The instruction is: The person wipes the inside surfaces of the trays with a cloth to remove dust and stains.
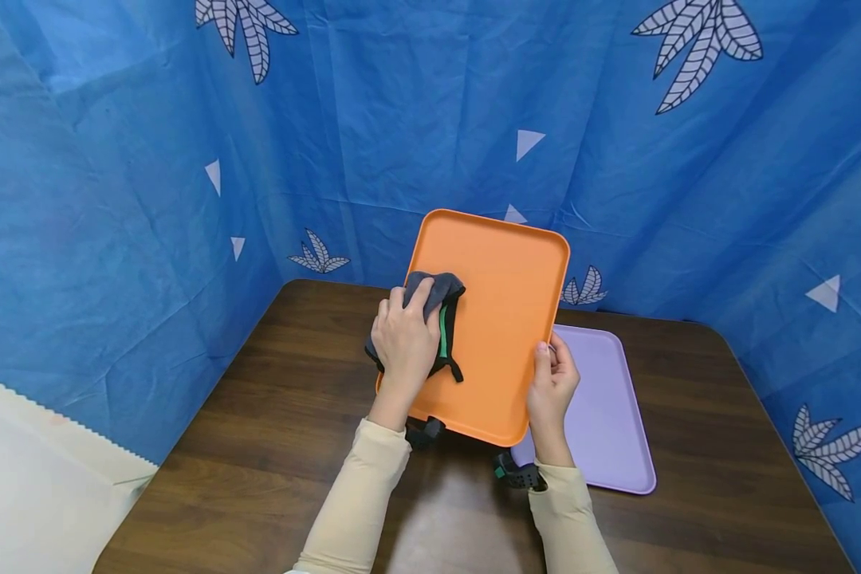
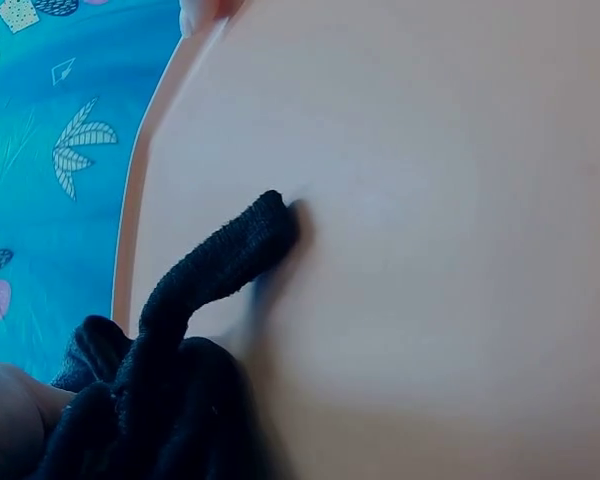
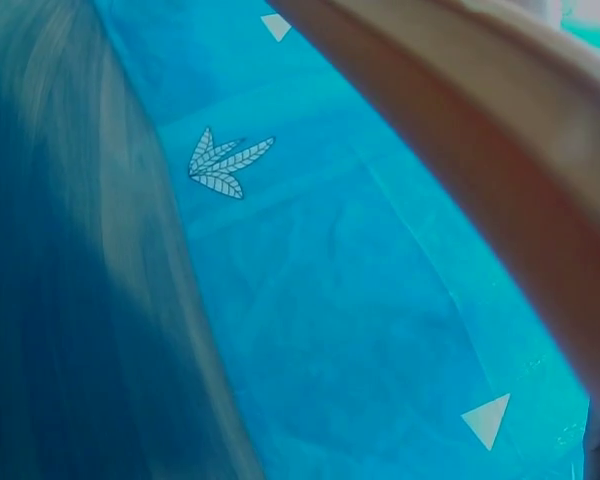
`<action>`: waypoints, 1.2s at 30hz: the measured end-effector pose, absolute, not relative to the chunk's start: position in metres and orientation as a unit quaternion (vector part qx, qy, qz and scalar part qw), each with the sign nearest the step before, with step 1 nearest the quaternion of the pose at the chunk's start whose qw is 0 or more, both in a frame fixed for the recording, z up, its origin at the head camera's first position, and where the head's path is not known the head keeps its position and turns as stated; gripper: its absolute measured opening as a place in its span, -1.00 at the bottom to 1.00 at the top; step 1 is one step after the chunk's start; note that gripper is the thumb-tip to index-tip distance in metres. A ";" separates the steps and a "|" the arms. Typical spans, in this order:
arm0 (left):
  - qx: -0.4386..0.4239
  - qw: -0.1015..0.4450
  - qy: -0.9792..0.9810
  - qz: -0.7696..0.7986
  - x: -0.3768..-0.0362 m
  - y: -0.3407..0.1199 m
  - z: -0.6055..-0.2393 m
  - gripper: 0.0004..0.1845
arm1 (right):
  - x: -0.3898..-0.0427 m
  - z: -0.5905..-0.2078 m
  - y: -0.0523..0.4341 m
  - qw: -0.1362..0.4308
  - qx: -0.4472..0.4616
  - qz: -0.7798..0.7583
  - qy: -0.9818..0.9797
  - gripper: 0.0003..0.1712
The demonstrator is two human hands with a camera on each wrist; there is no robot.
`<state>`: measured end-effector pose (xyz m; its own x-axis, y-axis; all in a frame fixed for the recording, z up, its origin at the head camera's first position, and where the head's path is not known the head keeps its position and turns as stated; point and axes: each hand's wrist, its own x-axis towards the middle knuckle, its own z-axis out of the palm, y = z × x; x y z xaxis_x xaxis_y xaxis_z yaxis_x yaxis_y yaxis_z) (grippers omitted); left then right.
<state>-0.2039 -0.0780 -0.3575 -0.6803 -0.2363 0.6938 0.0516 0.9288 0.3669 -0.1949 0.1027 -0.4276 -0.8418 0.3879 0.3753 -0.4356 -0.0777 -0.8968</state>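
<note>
An orange tray [image 1: 502,319] is held up at a tilt over the table. My right hand [image 1: 554,391] pinches its right edge, thumb on the upper face and fingers behind. Over the tray's left side, my left hand [image 1: 405,339] grips a dark grey cloth [image 1: 441,288] with black edging and a green stripe. The cloth lies against the tray's face, bunched under the fingers. In the left wrist view, the cloth's black loop [image 2: 220,262] stands out over the tray surface [image 2: 440,220]. The tray's edge [image 3: 450,150] crosses the right wrist view.
A light purple tray [image 1: 606,406] lies on the brown wooden table [image 1: 258,446], partly hidden behind the right hand and the orange tray. Blue curtains [image 1: 402,104] with leaf prints hang around the table. A white surface [image 1: 36,470] is at the lower left.
</note>
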 end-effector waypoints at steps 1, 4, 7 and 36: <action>0.051 0.396 -0.899 -0.182 -0.204 -0.078 -0.358 -0.67 | -0.194 -0.427 0.103 0.279 0.018 0.734 -0.619 -0.67; 0.047 0.395 -0.899 -0.183 -0.203 -0.076 -0.359 -0.67 | -0.193 -0.427 0.103 0.279 0.014 0.733 -0.620 -0.67; 0.043 0.397 -0.898 -0.183 -0.203 -0.073 -0.360 -0.67 | -0.193 -0.427 0.103 0.280 0.009 0.732 -0.621 -0.68; -0.090 0.376 -0.909 -0.158 -0.182 -0.001 -0.372 -0.67 | -0.195 -0.429 0.099 0.279 0.061 0.748 -0.599 -0.68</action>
